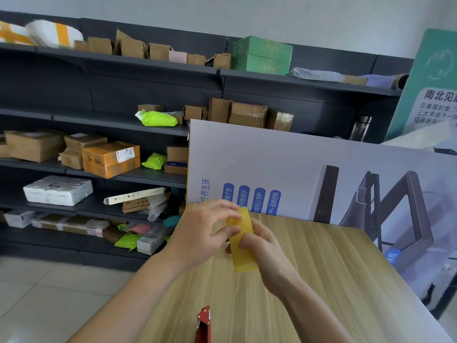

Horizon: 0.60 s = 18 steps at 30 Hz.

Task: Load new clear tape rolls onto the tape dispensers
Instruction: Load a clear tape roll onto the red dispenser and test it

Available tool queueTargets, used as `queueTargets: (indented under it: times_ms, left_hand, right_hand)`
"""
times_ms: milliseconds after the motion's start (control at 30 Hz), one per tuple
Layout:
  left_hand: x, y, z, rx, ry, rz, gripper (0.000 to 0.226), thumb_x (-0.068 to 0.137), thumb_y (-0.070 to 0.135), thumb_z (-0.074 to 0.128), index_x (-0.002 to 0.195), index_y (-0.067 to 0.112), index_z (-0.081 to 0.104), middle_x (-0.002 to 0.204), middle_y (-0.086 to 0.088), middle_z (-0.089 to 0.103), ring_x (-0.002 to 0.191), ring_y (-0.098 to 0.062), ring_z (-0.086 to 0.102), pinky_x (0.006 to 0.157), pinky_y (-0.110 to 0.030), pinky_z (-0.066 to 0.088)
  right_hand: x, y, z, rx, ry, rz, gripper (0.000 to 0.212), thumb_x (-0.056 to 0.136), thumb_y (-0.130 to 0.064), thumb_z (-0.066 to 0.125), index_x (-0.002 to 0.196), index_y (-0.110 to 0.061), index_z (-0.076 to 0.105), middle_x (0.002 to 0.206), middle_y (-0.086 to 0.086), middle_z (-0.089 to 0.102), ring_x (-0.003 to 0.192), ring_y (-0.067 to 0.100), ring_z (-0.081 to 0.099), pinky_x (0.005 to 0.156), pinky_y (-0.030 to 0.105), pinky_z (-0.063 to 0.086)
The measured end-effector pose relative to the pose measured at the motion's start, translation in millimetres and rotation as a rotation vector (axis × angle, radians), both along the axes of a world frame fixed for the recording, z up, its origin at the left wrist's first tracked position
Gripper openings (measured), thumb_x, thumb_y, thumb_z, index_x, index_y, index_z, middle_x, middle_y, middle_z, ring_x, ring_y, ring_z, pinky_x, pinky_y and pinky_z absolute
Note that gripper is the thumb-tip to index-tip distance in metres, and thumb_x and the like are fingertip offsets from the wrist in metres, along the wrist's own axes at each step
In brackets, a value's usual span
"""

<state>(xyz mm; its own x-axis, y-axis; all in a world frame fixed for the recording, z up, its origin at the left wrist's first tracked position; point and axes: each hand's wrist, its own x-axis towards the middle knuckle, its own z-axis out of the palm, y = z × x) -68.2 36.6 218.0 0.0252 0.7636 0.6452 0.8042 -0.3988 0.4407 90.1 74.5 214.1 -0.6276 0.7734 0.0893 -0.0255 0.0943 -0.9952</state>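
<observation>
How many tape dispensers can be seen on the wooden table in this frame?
1. A red metal tape dispenser lies at the near edge of the light wooden table, below both hands, only partly in frame. Others may lie outside the view.

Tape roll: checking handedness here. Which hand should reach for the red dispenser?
Probably left: the left hand only pinches the tape roll, the right hand supports it, and the red dispenser lies left.

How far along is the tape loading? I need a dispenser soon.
Nothing looks loaded yet. Both hands, left hand and right hand, hold the yellowish translucent tape roll above the light wooden table. The red metal tape dispenser lies untouched at the near edge, partly out of view.
</observation>
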Motion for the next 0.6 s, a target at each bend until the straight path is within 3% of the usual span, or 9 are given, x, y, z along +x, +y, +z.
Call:
queueTargets:
  times_ms: [133,267,367,467,533,600]
  left_hand:
    - [2.5,2.4,1.3,0.062,0.053,0.021,0.014,0.083,0.031,0.063,0.079,0.019,0.069,0.089,0.012,0.057,0.091,-0.004,0.051,0.079,-0.025,0.045]
    - [6.2,6.2,2.0,0.046,0.083,0.056,0.011,0.091,0.021,0.054,0.08,0.02,0.053,0.086,0.01,0.051,0.086,-0.008,0.047,0.073,-0.023,0.041]
    - [8.3,8.3,4.0,0.024,-0.029,0.158,0.014,0.096,0.021,0.047,0.082,0.021,0.047,0.076,0.011,0.054,0.074,-0.006,0.052,0.062,-0.021,0.041]
    - [9.7,12.9,12.3,-0.107,-0.399,0.235,0.019,0.099,0.017,0.044,0.082,0.012,0.051,0.068,0.004,0.064,0.063,-0.006,0.058,0.058,-0.023,0.05]
    - [4.9,19.2,14.5,-0.253,-0.843,0.213,0.024,0.1,0.013,0.042,0.079,0.007,0.053,0.062,-0.003,0.064,0.055,-0.015,0.058,0.049,-0.026,0.05]
    - [-1.9,22.9,11.8,-0.377,-1.262,0.141,0.028,0.1,0.009,0.041,0.076,0.003,0.055,0.054,-0.005,0.06,0.045,-0.014,0.054,0.039,-0.022,0.046]
  right_hand:
    - [-2.0,0.7,0.0,0.007,-0.013,-0.002,0.046,0.068,-0.016,0.053,0.112,-0.013,0.06,0.091,0.003,0.07,0.081,0.016,0.067,0.064,0.019,0.053]
    - [-2.8,2.9,0.2,0.021,-0.055,0.004,0.045,0.068,-0.018,0.053,0.112,-0.013,0.06,0.091,0.004,0.07,0.081,0.017,0.067,0.066,0.019,0.053]
    - [-2.6,3.8,-0.4,0.034,-0.091,0.002,0.037,0.074,-0.02,0.059,0.11,-0.013,0.06,0.089,0.008,0.071,0.075,0.015,0.067,0.068,0.023,0.055]
    - [-1.0,4.0,-1.2,0.025,-0.085,-0.024,0.02,0.084,-0.016,0.071,0.102,-0.011,0.063,0.076,0.006,0.07,0.065,0.012,0.065,0.064,0.025,0.055]
    - [0.6,5.0,-1.0,0.032,-0.074,-0.036,0.021,0.081,-0.016,0.076,0.098,-0.011,0.065,0.071,0.002,0.068,0.061,0.008,0.064,0.058,0.019,0.054]
    - [2.0,7.0,0.2,0.037,-0.076,-0.03,0.026,0.078,-0.018,0.079,0.099,-0.009,0.066,0.068,0.002,0.068,0.059,0.007,0.064,0.056,0.018,0.053]
